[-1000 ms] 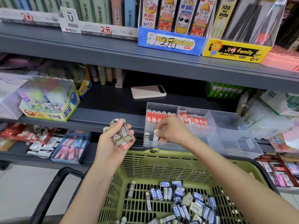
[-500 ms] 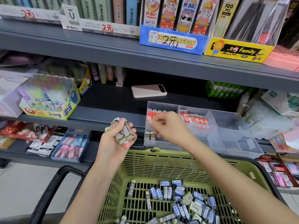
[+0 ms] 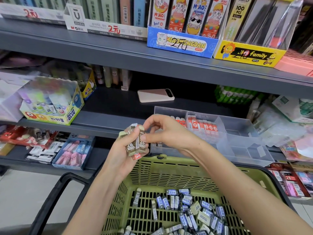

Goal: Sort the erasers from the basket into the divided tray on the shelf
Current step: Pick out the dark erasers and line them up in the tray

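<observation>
1. Grey metal shelf (image 3: 108, 119) of a stationery shop, seen from the head camera; several tiers, all stocked.
2. Top tier: white price-marked carton (image 3: 105, 28), blue cat-print display box (image 3: 181, 43), yellow display box (image 3: 249, 53) just beside it.
3. Middle tier: glue box (image 3: 50, 106) at left, pale phone (image 3: 155, 95) lying flat toward the back, green packets (image 3: 235, 95) at right.
4. Clear divided tray (image 3: 237, 133) sits at the middle tier's front edge. Red-sleeved erasers (image 3: 205, 126) stand in a row in its rear compartments; right compartments show bare plastic.
5. Green basket (image 3: 169, 160) is below and in front of the tray, its rear rim overlapping the tray's front wall. Black handle (image 3: 55, 197) hangs off at left.
6. Loose erasers (image 3: 194, 211), mostly blue-sleeved with a few pale ones, lie scattered on the basket floor, toward the right.
7. Left hand (image 3: 118, 156) is raised above the basket's rear rim, fingers wrapped round a handful of erasers (image 3: 135, 143): brown 2B sleeves, one red sleeve at the bottom.
8. Right hand (image 3: 167, 131) meets that handful from the right, thumb and curled fingers pinching one brown eraser at its top.
9. Right hand and wrist block the tray's front-left compartment; two erasers show through the wall beneath.
10. Lower tier, left: blue box of pink erasers (image 3: 74, 153).
</observation>
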A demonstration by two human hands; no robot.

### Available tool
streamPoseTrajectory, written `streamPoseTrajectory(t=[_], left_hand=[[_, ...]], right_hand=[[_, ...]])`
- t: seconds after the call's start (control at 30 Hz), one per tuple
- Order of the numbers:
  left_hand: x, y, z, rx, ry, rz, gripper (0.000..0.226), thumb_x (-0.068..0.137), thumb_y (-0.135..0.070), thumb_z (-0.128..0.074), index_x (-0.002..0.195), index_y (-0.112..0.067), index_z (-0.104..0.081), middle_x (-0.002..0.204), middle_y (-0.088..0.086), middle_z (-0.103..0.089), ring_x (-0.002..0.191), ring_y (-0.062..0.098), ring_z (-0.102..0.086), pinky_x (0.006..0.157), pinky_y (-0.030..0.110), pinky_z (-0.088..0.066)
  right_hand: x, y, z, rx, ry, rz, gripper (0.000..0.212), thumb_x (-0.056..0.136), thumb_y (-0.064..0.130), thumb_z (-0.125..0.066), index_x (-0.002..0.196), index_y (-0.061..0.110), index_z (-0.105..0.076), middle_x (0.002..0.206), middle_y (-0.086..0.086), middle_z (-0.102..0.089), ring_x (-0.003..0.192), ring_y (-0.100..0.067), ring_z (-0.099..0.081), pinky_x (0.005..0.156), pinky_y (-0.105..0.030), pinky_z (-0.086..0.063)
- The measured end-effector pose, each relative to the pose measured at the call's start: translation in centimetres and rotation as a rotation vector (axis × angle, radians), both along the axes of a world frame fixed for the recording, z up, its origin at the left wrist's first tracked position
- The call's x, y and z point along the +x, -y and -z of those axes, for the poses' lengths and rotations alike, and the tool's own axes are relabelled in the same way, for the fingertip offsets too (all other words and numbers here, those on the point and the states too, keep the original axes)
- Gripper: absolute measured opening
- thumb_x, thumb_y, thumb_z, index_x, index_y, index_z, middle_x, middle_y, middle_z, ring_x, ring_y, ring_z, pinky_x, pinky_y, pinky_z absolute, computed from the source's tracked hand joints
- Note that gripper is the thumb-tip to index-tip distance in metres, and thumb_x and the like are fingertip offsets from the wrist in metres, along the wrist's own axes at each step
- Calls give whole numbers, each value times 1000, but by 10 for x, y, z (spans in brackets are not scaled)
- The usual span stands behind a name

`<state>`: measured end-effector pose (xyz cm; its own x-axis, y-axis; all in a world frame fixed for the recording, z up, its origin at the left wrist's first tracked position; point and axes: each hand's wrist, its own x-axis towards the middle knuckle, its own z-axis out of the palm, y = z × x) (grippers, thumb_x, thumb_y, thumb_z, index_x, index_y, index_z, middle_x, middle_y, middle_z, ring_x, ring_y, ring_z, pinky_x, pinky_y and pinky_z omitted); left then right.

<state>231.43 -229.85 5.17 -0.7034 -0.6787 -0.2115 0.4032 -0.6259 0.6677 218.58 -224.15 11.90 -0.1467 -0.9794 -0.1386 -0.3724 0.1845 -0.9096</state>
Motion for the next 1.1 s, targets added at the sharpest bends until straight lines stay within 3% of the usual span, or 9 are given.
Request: streamPoseTrajectory(t=[0.1, 0.17, 0.3, 0.4, 0.53, 0.63, 0.73, 0.87, 1.1], left_hand=[[-1, -1, 1, -21, 5, 5, 19, 74, -21, -69, 88, -10, -68, 73, 6, -67, 57, 14, -61, 49, 24, -50], [-2, -2, 1, -19, -5, 9, 20, 70, -21, -72, 87, -10, -69, 73, 6, -67, 57, 15, -61, 49, 25, -50], [-3, -3, 0, -28, -22, 18, 20, 69, -21, -73, 85, -10, -69, 71, 5, -66, 54, 12, -60, 46, 22, -47], [-3, -2, 0, -22, -57, 25, 32, 66, -25, -74, 90, -7, -64, 72, 6, -66, 54, 13, -59, 46, 23, -47], [-5, -3, 0, 5, -54, -25, 20, 77, -24, -67, 88, -8, -64, 74, 6, -64, 55, 13, -60, 46, 23, -48], [-6, -1, -2, 70, -39, -94, 26, 77, -25, -61, 95, -5, -59, 73, 9, -63, 53, 15, -60, 47, 24, -49], [-5, 1, -3, 136, -82, -147, 35, 77, -27, -60, 102, -3, -58, 75, 12, -67, 62, 19, -65, 53, 26, -53], [-4, 4, -2, 255, -132, -153, 38, 77, -25, -61, 106, 0, -62, 91, 18, -72, 82, 28, -71, 64, 36, -58], [-3, 6, 2, 354, -249, -90, 46, 83, -21, -58, 124, 0, -52, 119, 25, -63, 108, 41, -62, 83, 60, -51]], right_hand=[[-4, 0, 0, -35, 91, -9, 32, 74, -6, -72, 98, 9, -56, 80, 3, -56, 72, -12, -49, 70, -23, -45], [-6, 1, -1, -26, 104, -45, 33, 76, -5, -71, 104, 8, -59, 75, 3, -58, 65, -6, -52, 67, -18, -46], [-8, 3, -4, 28, -75, -89, 37, 77, 9, -74, 112, 9, -62, 73, 9, -57, 60, 2, -50, 62, -10, -42], [-8, 4, -8, -30, -115, -95, 20, 75, 11, -77, 94, 11, -69, 75, 10, -59, 67, -2, -50, 64, -13, -43], [-13, 0, -11, -37, 114, -82, 17, 75, -1, -72, 81, 11, -62, 73, 1, -62, 63, -6, -56, 64, -17, -49], [-34, -3, -16, -71, 292, 124, 12, 77, -4, -68, 81, 5, -61, 63, -5, -65, 52, -10, -59, 52, -19, -50], [-55, -10, -7, 17, 34, 311, 14, 76, -3, -72, 83, -1, -61, 56, -5, -65, 45, -11, -59, 50, -21, -52], [-52, -13, 25, 224, -406, 289, 17, 79, 6, -72, 74, 12, -58, 59, -2, -66, 50, -10, -63, 62, -23, -53], [-43, 6, 41, 314, -630, 220, 8, 83, 3, -62, 78, 1, -68, 73, -13, -71, 71, -19, -67, 74, -29, -54]])
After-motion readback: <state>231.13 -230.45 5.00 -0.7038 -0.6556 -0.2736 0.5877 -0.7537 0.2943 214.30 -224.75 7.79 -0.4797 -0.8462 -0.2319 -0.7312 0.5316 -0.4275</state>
